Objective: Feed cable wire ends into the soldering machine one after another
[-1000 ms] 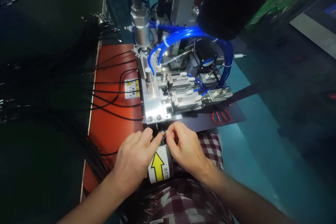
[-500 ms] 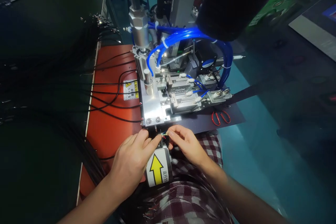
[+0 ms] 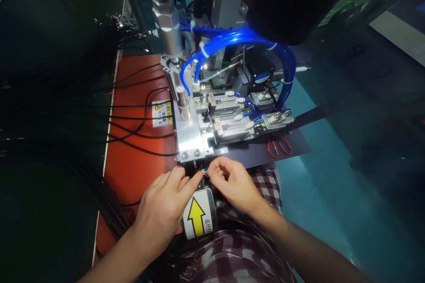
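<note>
Between my two hands, at the near edge of a metal machine (image 3: 191, 137), are thin coloured wires (image 3: 205, 173); red and a pale colour show. My left hand (image 3: 162, 208) is closed, its thumb reaching to the wires and the other fingers curled, partly hidden. From the other side, my right hand (image 3: 234, 183) pinches the wires between thumb and forefinger. Just below the fingertips sits a white label with a yellow arrow (image 3: 198, 216), on a dark part of the machine. The far ends of the wires are too small and covered to make out.
Several black cables (image 3: 139, 135) cross the orange mat (image 3: 133, 163) on the left. Blue air tubes (image 3: 239, 37) arch over the machine. Red-handled scissors (image 3: 279, 148) lie to the right, on the dark base plate. A large black shape (image 3: 295, 4) hangs at upper right.
My right hand has moved slightly left, closer to my left thumb, so less of the wires shows between them. The whole view has shifted a little.
</note>
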`<state>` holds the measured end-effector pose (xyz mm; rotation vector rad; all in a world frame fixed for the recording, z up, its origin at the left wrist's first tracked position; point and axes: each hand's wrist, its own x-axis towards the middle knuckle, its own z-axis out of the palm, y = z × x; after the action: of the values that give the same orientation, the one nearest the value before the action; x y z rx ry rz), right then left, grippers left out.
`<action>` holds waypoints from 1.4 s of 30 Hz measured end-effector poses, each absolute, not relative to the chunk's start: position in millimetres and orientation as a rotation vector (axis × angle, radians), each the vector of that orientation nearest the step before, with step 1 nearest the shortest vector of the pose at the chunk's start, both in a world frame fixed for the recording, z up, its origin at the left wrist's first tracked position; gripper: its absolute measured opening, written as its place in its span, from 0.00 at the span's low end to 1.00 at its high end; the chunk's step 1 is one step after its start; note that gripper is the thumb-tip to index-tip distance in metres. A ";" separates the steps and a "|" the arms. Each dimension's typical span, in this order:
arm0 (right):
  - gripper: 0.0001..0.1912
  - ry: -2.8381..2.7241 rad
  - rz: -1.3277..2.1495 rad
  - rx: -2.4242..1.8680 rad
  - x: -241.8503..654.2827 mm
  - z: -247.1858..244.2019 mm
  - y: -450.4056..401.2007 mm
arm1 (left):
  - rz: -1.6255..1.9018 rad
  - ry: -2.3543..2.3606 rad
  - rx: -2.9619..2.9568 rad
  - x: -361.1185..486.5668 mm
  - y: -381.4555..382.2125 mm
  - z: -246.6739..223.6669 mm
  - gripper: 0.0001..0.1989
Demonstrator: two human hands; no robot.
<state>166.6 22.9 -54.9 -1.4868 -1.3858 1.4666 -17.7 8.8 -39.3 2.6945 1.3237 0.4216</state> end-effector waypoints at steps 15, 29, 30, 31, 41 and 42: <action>0.06 -1.479 1.346 -1.626 166.4 -48.2 23.5 | 0.309 1.351 2.738 -18.2 7.5 -38.2 0.20; 0.07 -1.072 1.703 -1.450 166.9 -58.7 25.3 | 0.345 1.313 2.629 -19.9 8.9 -37.4 0.19; 0.07 -1.075 1.696 -1.455 166.8 -59.3 24.7 | 0.359 1.308 2.620 -19.7 8.9 -37.1 0.18; 0.07 -1.082 1.684 -1.463 167.2 -60.0 24.1 | 0.376 1.306 2.616 -19.5 8.9 -36.9 0.18; 0.07 -1.306 1.321 -1.509 159.7 -57.3 20.0 | 0.500 1.309 2.633 -15.9 10.2 -35.7 0.14; 0.07 -1.344 1.278 -1.508 159.2 -57.3 19.3 | 0.505 1.309 2.629 -15.5 10.3 -35.6 0.14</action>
<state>159.2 19.3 -57.3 -1.5081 -1.3441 1.2780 -15.5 10.3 -35.6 2.6293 1.3087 0.5045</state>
